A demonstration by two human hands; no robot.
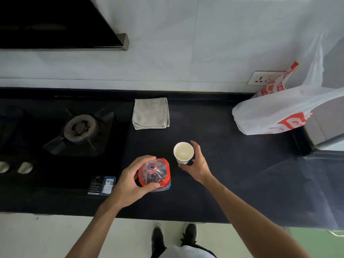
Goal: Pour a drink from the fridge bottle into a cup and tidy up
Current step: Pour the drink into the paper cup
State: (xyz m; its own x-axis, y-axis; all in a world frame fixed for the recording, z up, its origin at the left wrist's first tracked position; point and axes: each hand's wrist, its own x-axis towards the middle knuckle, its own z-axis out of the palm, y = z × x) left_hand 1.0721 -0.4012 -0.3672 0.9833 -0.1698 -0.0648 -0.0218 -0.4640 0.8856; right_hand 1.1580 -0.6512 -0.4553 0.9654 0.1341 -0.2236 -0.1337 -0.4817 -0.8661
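While the left hand point(128, 181) grips the bottle point(155, 174) from the left, fingers and thumb curled round its shoulder, the bottle stands upright on the near middle of the desk point(232, 174), its mouth facing up and apparently open. Just to its right and a little farther off stands the cup point(183, 151), upright, a white paper one whose inside looks pale, so whether it holds any drink I cannot tell. The right hand point(199, 164) is half open around the cup's right side, forefinger by the rim and thumb by the base; whether it really grips the cup or only hovers beside it cannot be told. By my reading the step in hand is the pour itself, either about to begin or just finished, with the cup being steadied. If the cup is empty, the next move calls for lifting the bottle, bringing its mouth over the rim and tilting slowly, since the bottle is broad and the cup light and easily tipped. If it is filled, the bottle must be closed and put away. A folded cloth point(151, 113) lies at the far edge, handy for spills, and a bag point(279, 112) sits far right.
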